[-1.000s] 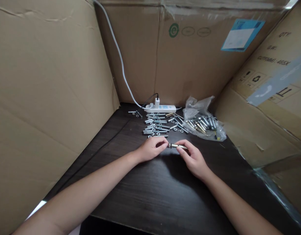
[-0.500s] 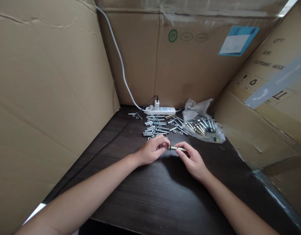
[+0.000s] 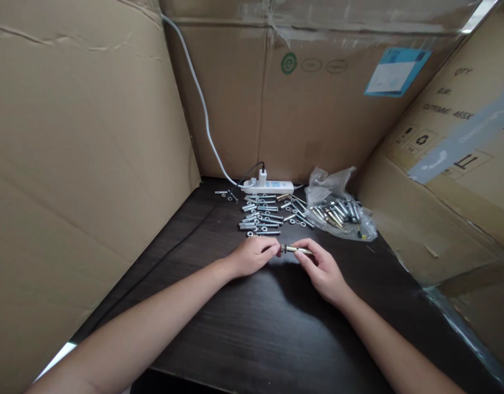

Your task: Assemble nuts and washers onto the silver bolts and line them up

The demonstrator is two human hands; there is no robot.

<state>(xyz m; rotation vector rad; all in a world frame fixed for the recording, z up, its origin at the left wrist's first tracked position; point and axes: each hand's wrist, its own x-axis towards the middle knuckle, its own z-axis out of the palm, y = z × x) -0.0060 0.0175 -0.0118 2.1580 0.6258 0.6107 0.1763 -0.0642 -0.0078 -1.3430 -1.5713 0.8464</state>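
A brass-coloured expansion bolt lies nearly level above the dark table, its nut and washer end pointing left. My right hand is closed around the sleeve, thumb in front and fingers behind. At the nut end, the thumb and fingers of my left hand are pinched together; the fingertips hide the bolt's tip. Beyond the hands lie rows of silver bolts, sleeves, nuts and washers. A clear plastic bag with several more expansion bolts lies open to the right of them.
A white power strip with a plugged-in charger stands along the back. From it a black cable runs down the left of the table. Cardboard walls close in the left, back and right.
My left fingers have uncurled and come lower at the nut end, baring a bolt in the row behind. My right hand keeps its hold with little movement.
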